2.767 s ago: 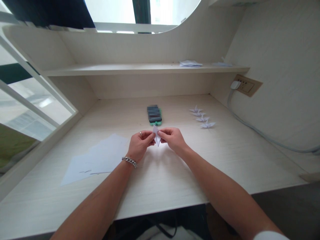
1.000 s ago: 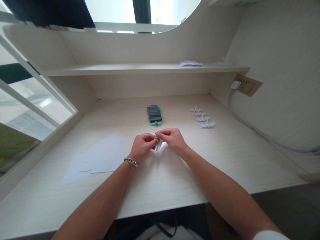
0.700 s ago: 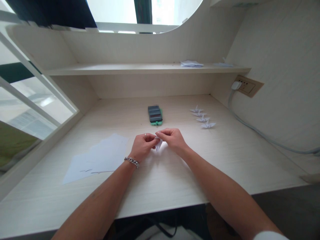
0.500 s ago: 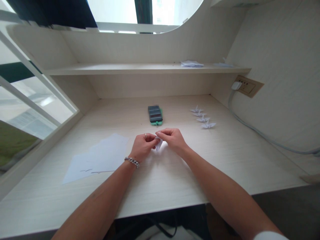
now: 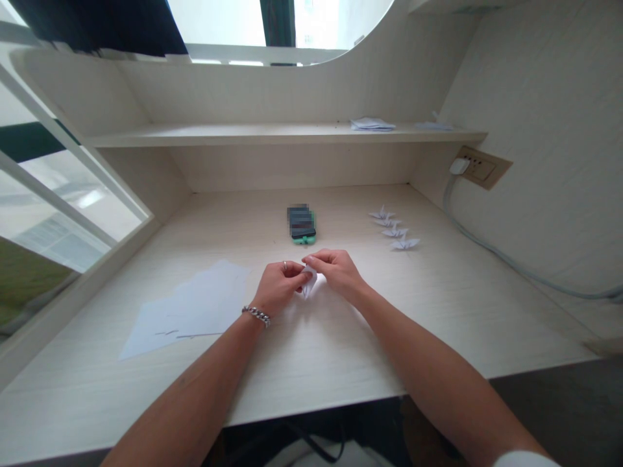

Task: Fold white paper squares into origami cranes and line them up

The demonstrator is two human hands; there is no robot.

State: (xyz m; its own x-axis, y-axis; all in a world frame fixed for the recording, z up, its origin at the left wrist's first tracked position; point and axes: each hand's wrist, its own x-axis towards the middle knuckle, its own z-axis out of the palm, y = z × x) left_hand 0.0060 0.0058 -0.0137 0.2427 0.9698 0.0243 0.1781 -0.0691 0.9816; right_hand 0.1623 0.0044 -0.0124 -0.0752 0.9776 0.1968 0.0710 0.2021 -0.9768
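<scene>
A small piece of folded white paper [image 5: 307, 287] is held between my two hands over the middle of the desk. My left hand [image 5: 281, 284], with a ring and a chain bracelet, pinches its left side between thumb and fingers. From the upper right, my right hand [image 5: 337, 267] pinches the paper's top edge. My fingers cover part of the folds. Several folded paper cranes [image 5: 405, 244] stand in a row on the desk, to the right and beyond my right hand.
A phone-like dark device with a green edge [image 5: 302, 224] lies beyond my hands. White paper sheets [image 5: 195, 305] lie on the left of the desk [image 5: 321, 370]. Folded papers [image 5: 372, 124] rest on the shelf [image 5: 243, 137]. A cable [image 5: 511, 263] runs from the wall socket [image 5: 483, 167].
Both hands stay almost in place, still pinching the folded paper. The paper's lower part has shifted very slightly; nothing else has moved apart from a tiny camera shift.
</scene>
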